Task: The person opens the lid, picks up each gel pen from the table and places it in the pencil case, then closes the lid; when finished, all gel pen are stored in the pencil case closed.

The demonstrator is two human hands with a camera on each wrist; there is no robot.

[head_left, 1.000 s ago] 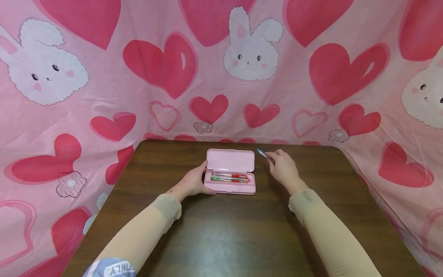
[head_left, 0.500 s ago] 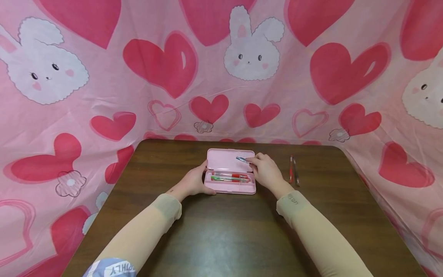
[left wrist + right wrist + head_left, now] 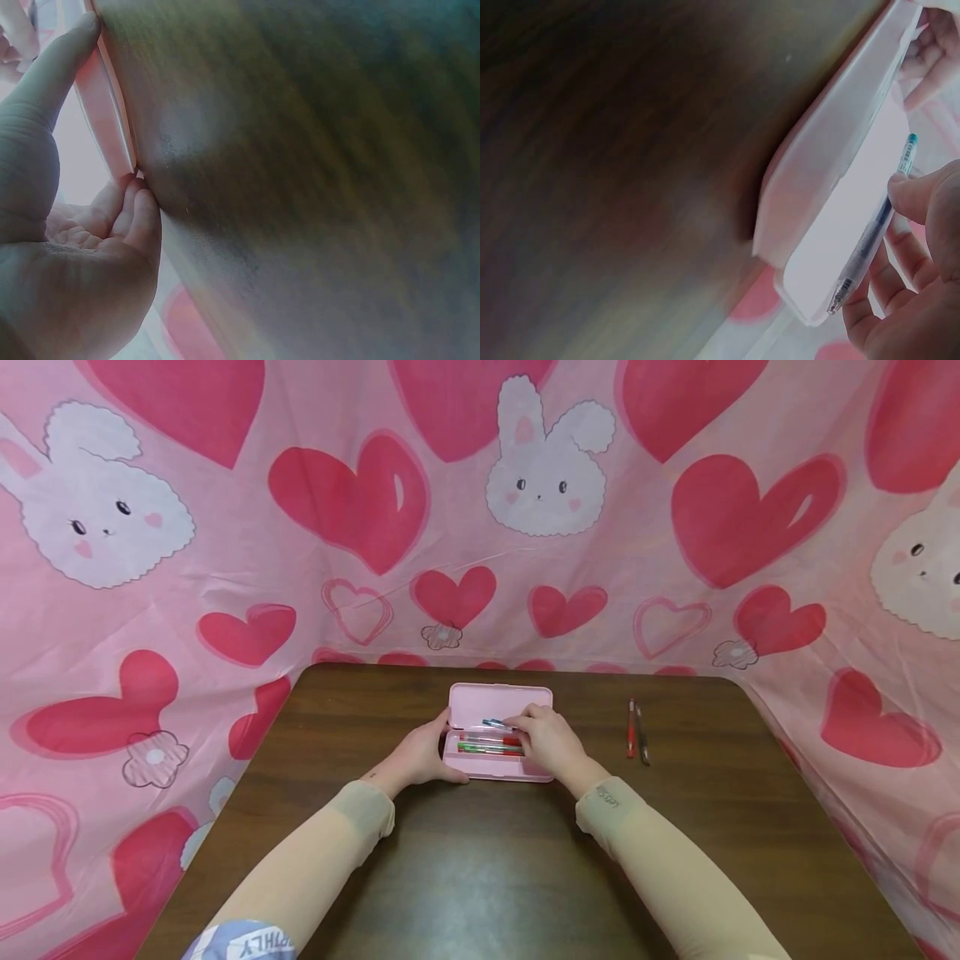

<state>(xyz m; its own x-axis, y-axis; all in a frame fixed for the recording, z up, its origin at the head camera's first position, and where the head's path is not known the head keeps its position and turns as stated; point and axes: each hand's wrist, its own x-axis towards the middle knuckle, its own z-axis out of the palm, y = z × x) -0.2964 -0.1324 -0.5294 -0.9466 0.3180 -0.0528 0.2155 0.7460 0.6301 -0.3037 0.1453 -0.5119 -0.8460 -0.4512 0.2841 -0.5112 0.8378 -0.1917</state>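
Wooden table point(image 3: 465, 877) in front of the pink pencil case point(image 3: 491, 768); left hand point(image 3: 420, 753) at the case's left end, gripping it between thumb and fingers. Right hand point(image 3: 553, 745) pinches a blue-ended pen point(image 3: 871, 236) over the case, by the hinge. Inside the case: red-capped pen point(image 3: 476, 739) and green pen point(image 3: 486, 749), lengthwise; possibly more, right hand covers part of it. Right of the case, red pen point(image 3: 632, 731) and dark pen point(image 3: 642, 739) lie side by side. Lid point(image 3: 480, 700) open at the case's back, heart-and-rabbit cloth point(image 3: 450, 527) beyond. Progress looks partway: some pens in, one held over the case, two outside. Versus 1.0 s ago: right hand plus pen were right of the case, now above it; left hand, case unchanged.
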